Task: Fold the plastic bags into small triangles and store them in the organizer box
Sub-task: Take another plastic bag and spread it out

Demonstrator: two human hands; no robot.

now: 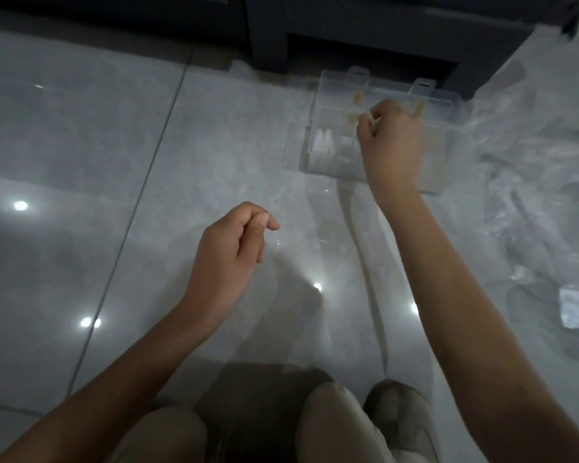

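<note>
A clear plastic organizer box [318, 105] lies open on the grey tiled floor at the upper right. White folded pieces [325, 143] sit in its near-left compartment. My right hand [390, 135] hovers over the box's middle with fingers curled, pinching something small and pale; what it is stays unclear. My left hand [229, 252] hangs over the floor in the middle of the view, fingers loosely curled and holding nothing visible. A heap of loose clear plastic bags [545, 182] spreads over the floor at the right.
Dark furniture [365, 31] with an open gap at its base stands behind the box. My knees and a slipper [401, 416] fill the bottom edge. Glossy floor tiles [81, 145] with light reflections stretch to the left.
</note>
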